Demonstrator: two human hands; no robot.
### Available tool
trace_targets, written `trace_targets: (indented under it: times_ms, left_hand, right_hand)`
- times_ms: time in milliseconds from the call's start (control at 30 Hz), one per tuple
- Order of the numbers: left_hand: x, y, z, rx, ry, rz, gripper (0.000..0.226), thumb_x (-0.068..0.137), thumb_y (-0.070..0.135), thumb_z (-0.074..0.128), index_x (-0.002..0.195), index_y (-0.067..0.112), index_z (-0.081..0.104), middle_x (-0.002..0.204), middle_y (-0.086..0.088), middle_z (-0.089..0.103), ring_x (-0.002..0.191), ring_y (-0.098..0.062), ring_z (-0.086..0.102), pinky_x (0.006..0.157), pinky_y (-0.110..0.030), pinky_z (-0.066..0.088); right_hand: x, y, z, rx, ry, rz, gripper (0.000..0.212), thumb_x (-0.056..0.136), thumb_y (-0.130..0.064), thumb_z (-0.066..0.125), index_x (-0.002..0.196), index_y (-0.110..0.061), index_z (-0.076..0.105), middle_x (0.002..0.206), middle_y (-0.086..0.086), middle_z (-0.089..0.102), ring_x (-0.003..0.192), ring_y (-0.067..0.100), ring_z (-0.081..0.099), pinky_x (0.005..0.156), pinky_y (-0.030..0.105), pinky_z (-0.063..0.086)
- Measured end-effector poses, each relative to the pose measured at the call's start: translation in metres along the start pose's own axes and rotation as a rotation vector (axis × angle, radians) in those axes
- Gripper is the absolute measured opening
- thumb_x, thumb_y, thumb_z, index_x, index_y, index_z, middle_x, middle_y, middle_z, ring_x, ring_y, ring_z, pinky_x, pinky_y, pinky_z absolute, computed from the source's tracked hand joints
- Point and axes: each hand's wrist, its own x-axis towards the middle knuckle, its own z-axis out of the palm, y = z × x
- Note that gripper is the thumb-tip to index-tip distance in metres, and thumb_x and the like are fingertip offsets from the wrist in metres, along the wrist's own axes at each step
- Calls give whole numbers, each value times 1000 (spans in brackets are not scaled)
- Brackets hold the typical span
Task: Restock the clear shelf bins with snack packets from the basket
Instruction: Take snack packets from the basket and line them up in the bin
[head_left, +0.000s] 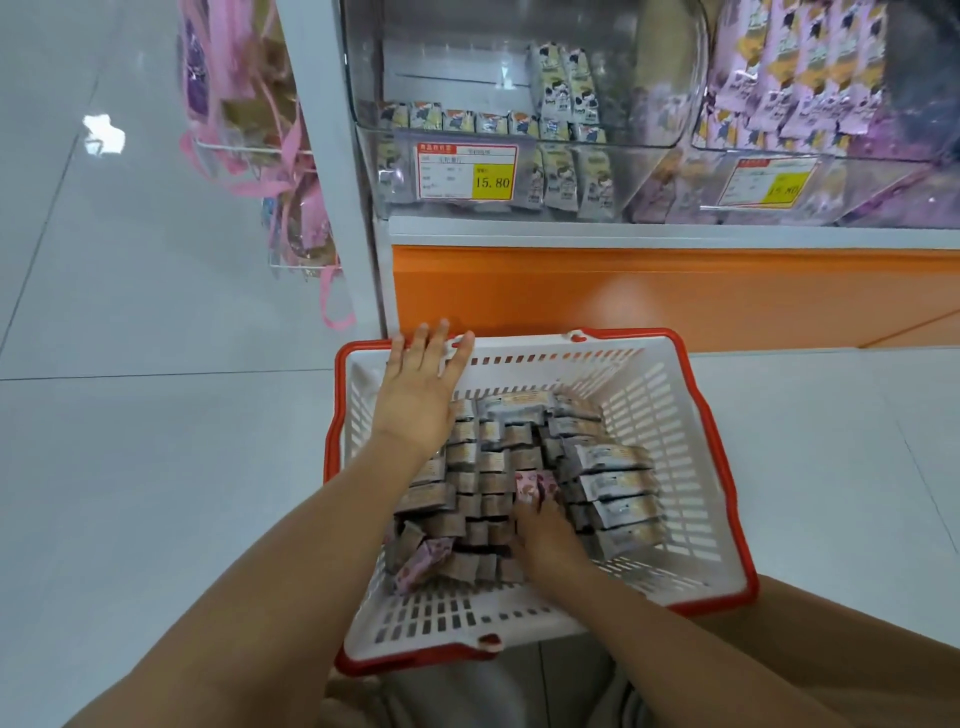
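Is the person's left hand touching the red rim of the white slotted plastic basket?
Touching. The head view shows the left hand laying straight fingers across the red rim of the basket, far left corner, no visible gap.

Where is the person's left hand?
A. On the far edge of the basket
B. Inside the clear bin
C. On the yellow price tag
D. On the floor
A: the left hand lies flat, its fingers over the far red rim of the basket, while the right hand grips a pink packet inside.
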Motion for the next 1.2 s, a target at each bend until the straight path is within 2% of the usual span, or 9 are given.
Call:
trace_targets:
  times_ms: [233,400,533,633,767,833,933,1100,1200]
  left_hand:
    - [-1,2,-10,-32,-50,-10,84,99,37,47,155,25,-15,163,-10,-12,150,-31,-10,122,-48,-3]
    - [-5,7,-31,-44,-49,-26,73,101,38,42,157,19,0,165,-8,1,151,-27,2,122,-47,-2]
    - [-7,21,-69,-106,146,49,64,95,24,52,153,15,27,159,-12,25,146,-30,24,122,-46,9]
    - [1,37,-109,-145,355,132,56,86,18,60,140,12,47,136,-12,50,126,-32,45,108,-44,30]
    - [19,66,-163,-157,600,217,47,80,13,62,126,11,55,113,-6,54,106,-25,50,94,-39,41]
    - [31,81,-188,-147,667,244,45,79,12,64,123,11,54,112,-6,53,105,-24,49,94,-38,40]
    - [50,98,-215,-165,651,254,58,83,14,59,139,12,45,135,-8,48,127,-26,42,111,-39,29]
    - [76,101,-223,-142,524,217,81,91,20,53,157,15,7,164,-4,8,150,-20,7,120,-34,-1]
    - [83,94,-216,-172,448,224,81,96,24,49,157,19,-5,165,1,-2,148,-19,17,120,-34,8]
  right_hand:
    - [-5,9,-44,94,152,-154,30,100,-23,42,129,-14,45,117,12,45,76,25,50,63,30,40]
    - [-17,3,-106,205,246,-284,30,100,-20,43,129,-16,44,108,6,44,78,18,47,65,25,40]
    - [-29,8,-168,276,401,-416,30,98,-19,49,128,-22,47,103,1,43,84,17,51,76,32,49]
    - [-42,19,-212,305,543,-501,29,97,-16,51,124,-25,51,102,-4,43,77,6,51,70,22,46]
    - [-59,34,-267,351,741,-554,27,97,-13,52,121,-26,53,103,-4,44,76,7,51,68,18,43]
    - [-64,43,-296,360,808,-549,27,98,-14,52,122,-25,53,103,-3,44,77,6,51,68,20,46]
    - [-62,53,-340,375,878,-547,29,97,-10,52,123,-22,54,98,1,46,77,6,53,66,14,45]
    - [-32,53,-401,316,1017,-479,30,97,-13,48,125,-24,53,96,-1,43,75,2,46,66,17,38]
    - [-11,43,-422,287,1005,-422,31,99,-16,48,129,-25,51,101,0,42,75,-5,45,66,19,39]
